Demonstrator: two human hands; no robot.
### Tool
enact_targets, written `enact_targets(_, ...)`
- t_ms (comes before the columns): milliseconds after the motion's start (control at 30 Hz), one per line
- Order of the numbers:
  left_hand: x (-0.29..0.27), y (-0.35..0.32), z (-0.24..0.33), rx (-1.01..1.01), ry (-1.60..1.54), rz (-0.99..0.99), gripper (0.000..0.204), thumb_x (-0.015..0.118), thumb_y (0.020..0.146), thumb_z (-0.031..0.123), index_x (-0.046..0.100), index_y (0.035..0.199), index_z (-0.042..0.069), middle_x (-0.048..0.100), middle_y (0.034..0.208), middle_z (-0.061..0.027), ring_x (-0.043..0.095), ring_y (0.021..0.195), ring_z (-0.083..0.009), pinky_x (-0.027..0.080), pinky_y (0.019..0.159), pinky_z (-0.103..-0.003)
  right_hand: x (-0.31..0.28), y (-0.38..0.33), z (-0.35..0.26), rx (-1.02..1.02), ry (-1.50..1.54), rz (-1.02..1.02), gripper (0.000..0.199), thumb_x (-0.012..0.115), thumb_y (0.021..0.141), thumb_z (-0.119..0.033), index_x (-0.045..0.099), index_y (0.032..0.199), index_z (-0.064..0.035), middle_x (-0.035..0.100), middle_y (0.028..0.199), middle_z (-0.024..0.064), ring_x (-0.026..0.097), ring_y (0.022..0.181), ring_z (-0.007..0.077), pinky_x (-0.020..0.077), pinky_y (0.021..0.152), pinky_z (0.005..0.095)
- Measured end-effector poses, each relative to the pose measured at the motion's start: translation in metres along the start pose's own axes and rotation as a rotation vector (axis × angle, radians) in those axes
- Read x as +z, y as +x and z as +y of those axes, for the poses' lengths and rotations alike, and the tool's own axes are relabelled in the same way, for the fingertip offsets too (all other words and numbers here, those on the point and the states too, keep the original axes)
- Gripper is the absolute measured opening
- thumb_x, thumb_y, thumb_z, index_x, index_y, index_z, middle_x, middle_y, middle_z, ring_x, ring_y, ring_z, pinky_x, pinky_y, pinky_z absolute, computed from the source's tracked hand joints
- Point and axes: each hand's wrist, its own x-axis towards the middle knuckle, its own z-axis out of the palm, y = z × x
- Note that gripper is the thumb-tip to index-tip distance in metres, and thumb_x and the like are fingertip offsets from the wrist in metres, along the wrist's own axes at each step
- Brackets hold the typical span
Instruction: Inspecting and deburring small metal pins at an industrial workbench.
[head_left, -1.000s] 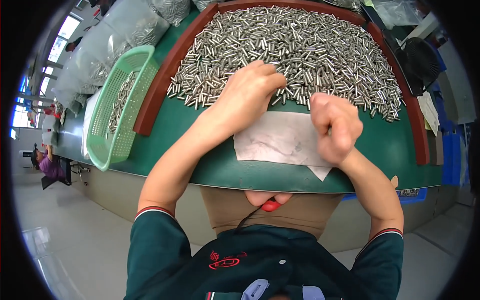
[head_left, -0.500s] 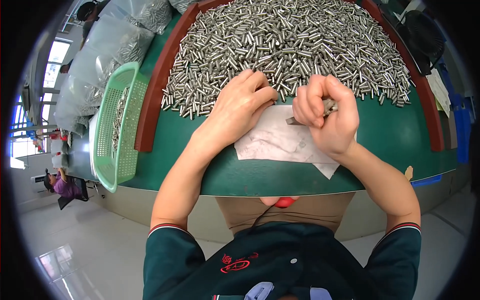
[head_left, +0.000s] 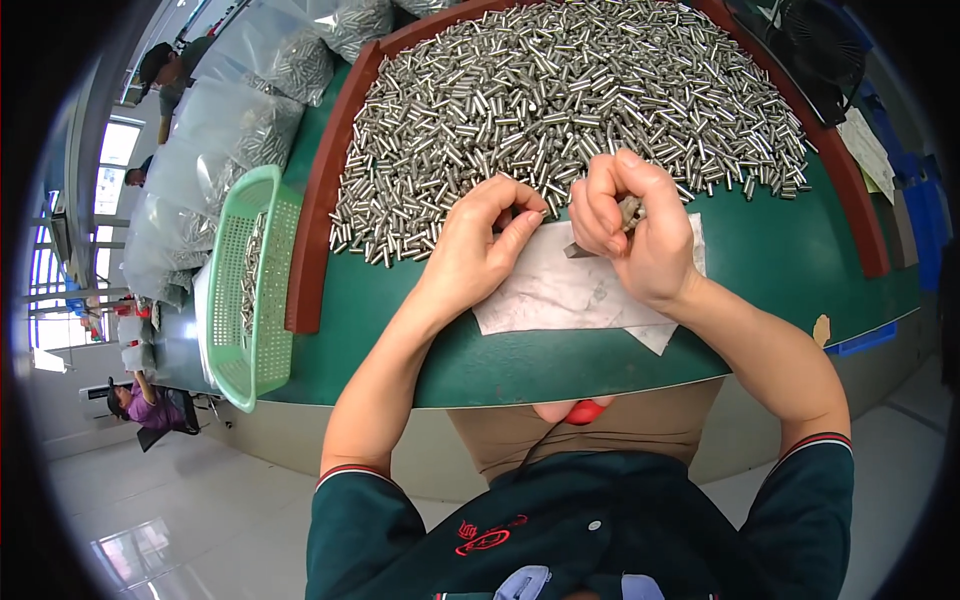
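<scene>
A wide heap of short metal pins covers the far part of the green table. At its near edge, my left hand is closed in a pinch, with the small end of a metal pin showing at the fingertips. My right hand is wrapped around a flat-bladed metal tool with a grey, wrapped-looking handle; its blade points left over a stained white cloth. Most of the handle is hidden by my fingers. The cloth lies flat below both hands.
Red-brown rails border the heap. A green basket holding some pins stands at the left, beside clear bags of pins. A black fan is at the far right. Other people sit at the left.
My left hand has drawn back from the heap's edge and turned, its thumb and fingertips now pinching a pin. My right hand has stayed closed on the tool; the view has shifted slightly.
</scene>
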Motion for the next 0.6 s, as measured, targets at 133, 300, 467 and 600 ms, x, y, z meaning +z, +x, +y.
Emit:
enact_targets(133, -0.001, -0.001, 0.002, -0.064, -0.054, 0.0, 0.009, 0.057, 0.076, 0.005, 0.056, 0.083, -0.001, 0.053, 0.072, -0.0075, 0.049, 0.063, -0.0164, 0.041, 0.059, -0.028, -0.001, 0.0, -0.001, 0.041, 0.042, 0.02, 0.04, 0.028, 0.088, -0.031, 0.032, 0.055, -0.0103, 0.029, 0.043, -0.0016, 0.022, 0.04, 0.0078, 0.0196, 0.04, 0.0228)
enact_targets(300, -0.002, -0.004, 0.011, 0.011, 0.063, -0.024, 0.007, 0.058, 0.074, 0.005, 0.057, 0.079, 0.0, 0.054, 0.07, -0.0077, 0.05, 0.062, -0.0178, 0.042, 0.058, -0.029, 0.0, 0.002, -0.006, 0.004, 0.158, 0.041, 0.039, 0.028, 0.088, -0.029, 0.029, 0.053, -0.0116, 0.027, 0.041, -0.002, 0.018, 0.038, 0.0088, 0.019, 0.04, 0.024)
enact_targets(467, 0.008, -0.009, 0.016, 0.144, 0.194, -0.012, 0.008, 0.062, 0.067, 0.004, 0.055, 0.069, 0.001, 0.05, 0.065, -0.0085, 0.048, 0.065, -0.0255, 0.039, 0.061, -0.035, 0.002, 0.005, -0.007, -0.09, 0.154, 0.082, 0.04, 0.027, 0.088, -0.028, 0.026, 0.052, -0.0122, 0.025, 0.041, -0.0022, 0.016, 0.039, 0.0086, 0.0185, 0.041, 0.0239)
enact_targets(600, 0.009, -0.009, 0.016, 0.11, 0.202, -0.019, 0.008, 0.063, 0.066, 0.003, 0.055, 0.068, 0.001, 0.05, 0.065, -0.0086, 0.048, 0.065, -0.0247, 0.039, 0.06, -0.034, 0.004, 0.009, -0.004, -0.049, 0.117, 0.236, 0.045, 0.027, 0.092, -0.033, 0.028, 0.053, -0.0116, 0.026, 0.043, -0.0019, 0.017, 0.04, 0.0078, 0.018, 0.04, 0.023)
